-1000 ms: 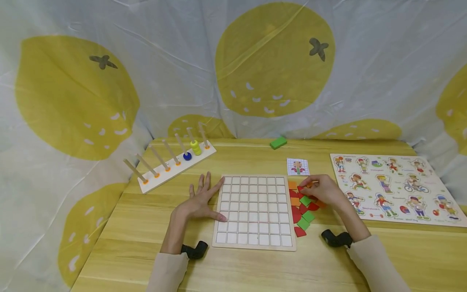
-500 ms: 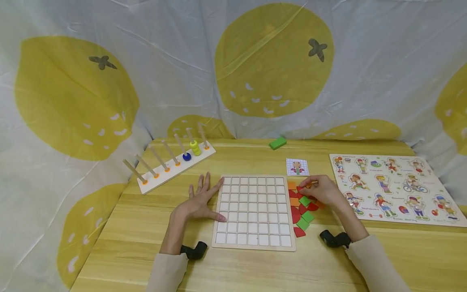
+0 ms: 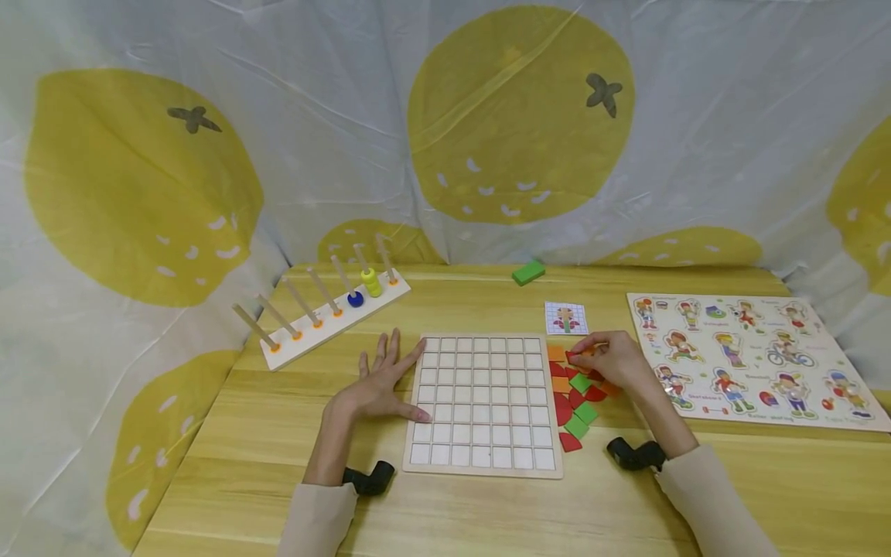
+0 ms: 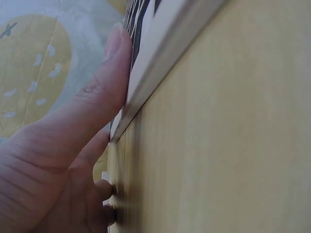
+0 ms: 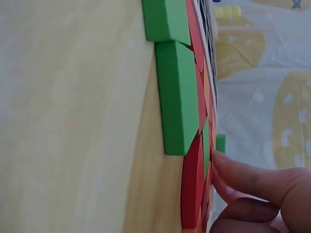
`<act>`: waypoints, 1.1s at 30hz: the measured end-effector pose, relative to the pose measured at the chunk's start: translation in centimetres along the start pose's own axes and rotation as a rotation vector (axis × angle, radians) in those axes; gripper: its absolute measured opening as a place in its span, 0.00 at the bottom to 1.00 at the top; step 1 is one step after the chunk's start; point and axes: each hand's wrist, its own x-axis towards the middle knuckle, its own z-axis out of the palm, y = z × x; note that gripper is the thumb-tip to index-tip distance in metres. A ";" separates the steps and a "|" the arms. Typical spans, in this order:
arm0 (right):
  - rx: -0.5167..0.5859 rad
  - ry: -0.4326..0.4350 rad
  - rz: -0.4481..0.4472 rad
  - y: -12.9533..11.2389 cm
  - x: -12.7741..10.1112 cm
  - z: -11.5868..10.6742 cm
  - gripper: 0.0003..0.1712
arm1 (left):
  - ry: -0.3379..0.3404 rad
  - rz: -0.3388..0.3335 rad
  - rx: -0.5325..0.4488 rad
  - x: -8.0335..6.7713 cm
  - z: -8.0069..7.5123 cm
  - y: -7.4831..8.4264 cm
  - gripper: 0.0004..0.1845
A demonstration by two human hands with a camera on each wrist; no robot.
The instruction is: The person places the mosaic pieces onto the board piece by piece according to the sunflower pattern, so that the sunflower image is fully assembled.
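Grid board (image 3: 483, 404), tiles (image 3: 576, 427) on table (image 3: 487, 514)

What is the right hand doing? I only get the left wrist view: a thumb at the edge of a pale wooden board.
Observer: The right hand pinches a small, flat red piece.
Visitor: Anything beyond the board?
Observer: Yes, a small white paper card printed with a coloured pattern lies by its far right corner.
Visitor: And further right?
Observer: A pale, rectangular puzzle board with cartoon sports figures lies past the hand.
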 end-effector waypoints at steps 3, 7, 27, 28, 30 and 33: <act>0.006 -0.005 -0.005 0.0 0.1 -0.1 0.14 | 0.000 0.003 -0.003 0.0 -0.1 0.1 0.65; 0.008 -0.018 -0.005 -0.1 0.0 -0.2 0.15 | 0.005 0.000 0.004 0.0 -0.1 0.2 0.66; -0.035 0.006 -0.009 -0.3 0.0 -0.1 0.17 | 0.005 -0.015 0.022 0.1 0.0 0.0 0.66; -0.035 0.007 -0.002 -0.3 0.0 -0.1 0.17 | 0.006 -0.016 0.023 0.0 0.0 0.1 0.66; -0.042 0.009 0.009 -0.4 -0.1 -0.1 0.17 | 0.005 -0.018 0.024 0.0 0.0 0.1 0.66; -0.060 0.020 0.003 -0.4 -0.1 -0.1 0.16 | 0.008 -0.015 0.020 0.0 0.1 0.2 0.66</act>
